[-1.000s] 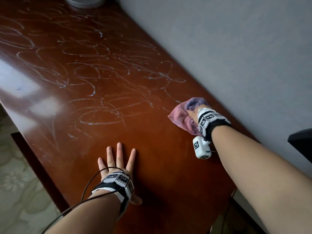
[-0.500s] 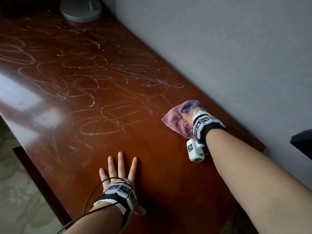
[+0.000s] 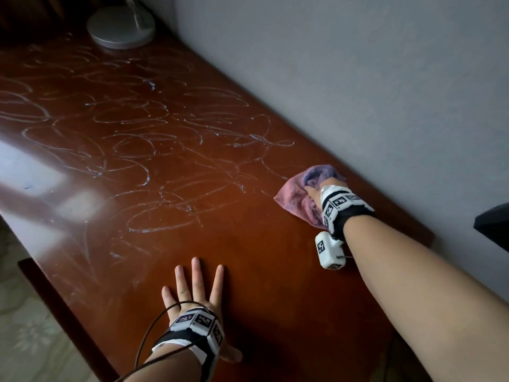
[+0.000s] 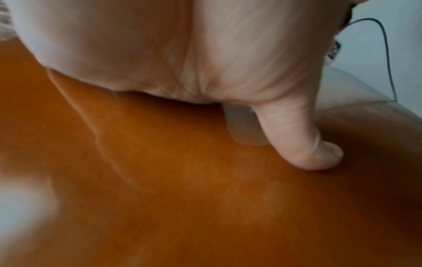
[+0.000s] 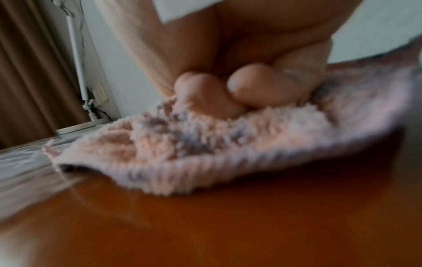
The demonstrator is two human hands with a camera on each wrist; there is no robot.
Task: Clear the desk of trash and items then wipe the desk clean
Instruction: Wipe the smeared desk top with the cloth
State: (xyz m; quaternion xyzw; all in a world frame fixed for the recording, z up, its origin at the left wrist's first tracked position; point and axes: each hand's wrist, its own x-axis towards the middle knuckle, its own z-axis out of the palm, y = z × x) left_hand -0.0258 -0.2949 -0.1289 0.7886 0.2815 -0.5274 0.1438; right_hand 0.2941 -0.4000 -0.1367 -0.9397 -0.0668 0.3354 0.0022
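A crumpled pink and purple terry cloth (image 3: 300, 195) is lying on the glossy reddish-brown wooden desk (image 3: 248, 271), at the far right side close to the grey wall (image 3: 358, 78). The cloth is bunched rather than flat; its long axis is running from near-left to far-right, with one corner pointing left toward the pale looping streaks (image 3: 154, 150) that are covering the far and left parts of the desk. The right hand (image 3: 316, 191) is pressing down on the cloth with fingers curled into the fabric, gripping it. The left hand (image 3: 192, 293) is resting flat on the near part of the desk, fingers straight and spread, holding nothing.

The right wrist view is showing what the head view is hiding: two curled fingertips (image 5: 262, 86) are digging into the fluffy pile of the cloth (image 5: 182, 150), whose near edge is lifting slightly off the wood. That view is also showing a white lamp stem (image 5: 76, 59) and brown curtain (image 5: 27, 72) at the far end, while the head view is showing only the round grey lamp base (image 3: 121, 27), cut off at the top edge. The left wrist view is showing the thumb (image 4: 303, 137) touching the wood beside the palm.

Both wrist views are blurred. Most of the right hand's fingers are hidden behind the banded wrist strap (image 3: 338, 208) in the head view. A dark object (image 3: 493, 224) at the right edge is cut off and unclear.
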